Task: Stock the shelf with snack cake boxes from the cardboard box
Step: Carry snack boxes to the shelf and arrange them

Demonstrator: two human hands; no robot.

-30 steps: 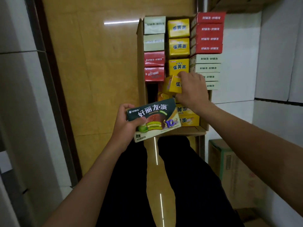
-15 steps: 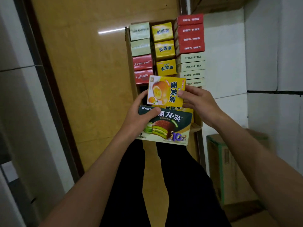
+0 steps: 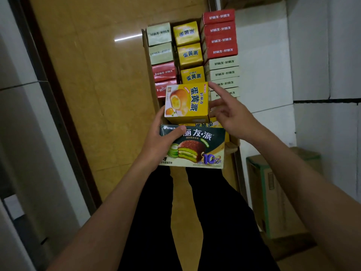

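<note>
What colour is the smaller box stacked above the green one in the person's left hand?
Yellow, with a picture of a golden cake: the smaller box, clearest in the head view.

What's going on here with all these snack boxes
A person is pulling snack cake boxes out of an open cardboard box on the floor. The left hand grips a dark green box, thumb on its front, with a yellow box stacked against its far edge. The right hand is beside the yellow box with fingers spread, apparently not gripping it. Many red, yellow and pale green boxes remain packed inside. No shelf is in view.
</note>
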